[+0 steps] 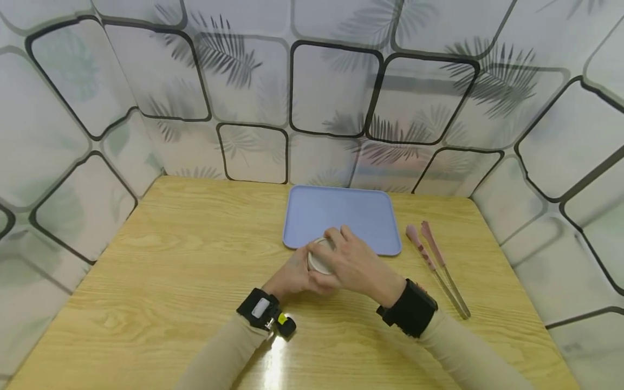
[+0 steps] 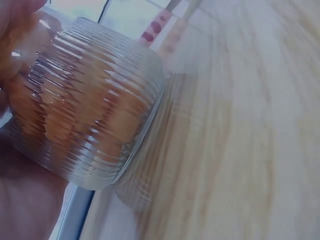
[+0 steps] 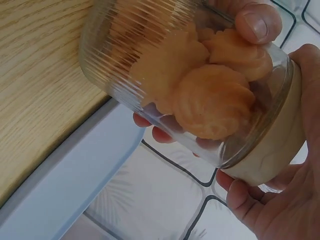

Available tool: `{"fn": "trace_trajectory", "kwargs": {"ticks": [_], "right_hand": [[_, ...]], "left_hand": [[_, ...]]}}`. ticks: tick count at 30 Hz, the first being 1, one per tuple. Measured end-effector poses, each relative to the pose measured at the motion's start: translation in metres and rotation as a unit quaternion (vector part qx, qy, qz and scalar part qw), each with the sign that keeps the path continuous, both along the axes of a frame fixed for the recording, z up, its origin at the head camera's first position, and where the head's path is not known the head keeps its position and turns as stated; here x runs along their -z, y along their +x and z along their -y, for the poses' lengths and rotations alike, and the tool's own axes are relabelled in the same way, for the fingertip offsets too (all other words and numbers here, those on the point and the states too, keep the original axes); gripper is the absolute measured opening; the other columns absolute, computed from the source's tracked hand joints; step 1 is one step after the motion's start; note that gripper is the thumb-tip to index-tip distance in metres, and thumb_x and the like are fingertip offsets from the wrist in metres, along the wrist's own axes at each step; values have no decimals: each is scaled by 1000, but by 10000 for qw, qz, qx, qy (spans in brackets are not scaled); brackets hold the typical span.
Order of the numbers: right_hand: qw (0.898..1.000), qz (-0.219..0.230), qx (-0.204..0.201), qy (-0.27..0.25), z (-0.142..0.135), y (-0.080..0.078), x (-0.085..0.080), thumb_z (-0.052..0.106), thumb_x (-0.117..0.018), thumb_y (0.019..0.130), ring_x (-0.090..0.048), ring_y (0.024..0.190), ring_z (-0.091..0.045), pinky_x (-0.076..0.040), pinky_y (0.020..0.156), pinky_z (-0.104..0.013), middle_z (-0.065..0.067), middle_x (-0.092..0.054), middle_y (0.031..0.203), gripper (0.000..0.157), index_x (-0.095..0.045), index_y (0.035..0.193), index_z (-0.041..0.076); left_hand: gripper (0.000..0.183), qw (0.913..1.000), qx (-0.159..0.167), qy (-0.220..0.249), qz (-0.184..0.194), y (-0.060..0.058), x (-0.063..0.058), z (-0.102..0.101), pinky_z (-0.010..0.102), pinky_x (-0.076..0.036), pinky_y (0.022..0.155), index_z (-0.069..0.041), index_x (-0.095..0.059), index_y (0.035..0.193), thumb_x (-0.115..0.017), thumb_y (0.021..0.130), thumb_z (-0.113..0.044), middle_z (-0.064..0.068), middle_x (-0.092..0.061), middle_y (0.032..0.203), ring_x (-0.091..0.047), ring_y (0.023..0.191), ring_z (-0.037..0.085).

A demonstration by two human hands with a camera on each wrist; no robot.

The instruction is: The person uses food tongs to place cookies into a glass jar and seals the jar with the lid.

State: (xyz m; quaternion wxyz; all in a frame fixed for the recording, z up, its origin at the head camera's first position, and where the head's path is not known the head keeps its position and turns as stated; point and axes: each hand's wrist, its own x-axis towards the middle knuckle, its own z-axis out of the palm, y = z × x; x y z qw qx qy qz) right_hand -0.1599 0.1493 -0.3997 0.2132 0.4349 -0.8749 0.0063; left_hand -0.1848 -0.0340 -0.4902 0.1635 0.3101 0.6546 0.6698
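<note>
A ribbed clear glass jar (image 2: 100, 105) has its base right at the wooden tabletop. Swirled, golden-brown cookies (image 3: 212, 100) fill it, showing through the glass. My left hand (image 1: 291, 277) wraps round the side of the jar, its fingers partly behind the glass in the right wrist view. From above, my right hand (image 1: 358, 265) grips the pale cream lid (image 3: 272, 142) at its edge, fingers and thumb curled round it. The lid sits on the jar's mouth. In the head view the two hands hide most of the jar, and only the lid's pale top shows between them.
Just beyond the hands, a flat blue tray (image 1: 341, 214) lies at the back of the table (image 1: 195, 244). Tongs (image 1: 446, 271) with pink ends and metal handles rest to the right. A patterned covering (image 1: 336, 92) encloses the back and sides.
</note>
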Motion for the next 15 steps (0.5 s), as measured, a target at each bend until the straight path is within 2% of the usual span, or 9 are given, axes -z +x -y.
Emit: {"fn": "trace_trajectory", "kwargs": {"ticks": [7, 15], "right_hand": [[9999, 90, 130, -24, -6, 1, 0, 55, -64, 93, -61, 91, -32, -57, 71, -38, -19, -64, 112, 51, -64, 128, 18], [9997, 37, -59, -225, -13, -1, 3, 58, -53, 98, -60, 90, -31, -55, 74, -39, -18, -64, 111, 50, -65, 127, 18]], "left_hand": [[98, 9994, -134, -240, -208, 1, 0, -7, 35, -49, 106, -9, -40, 150, -89, 66, -1, 15, -56, 139, -57, 123, 25], [97, 9995, -82, -247, -166, 1, -1, -12, 36, -48, 107, -12, -40, 150, -89, 67, 1, 12, -55, 140, -56, 123, 23]]}}
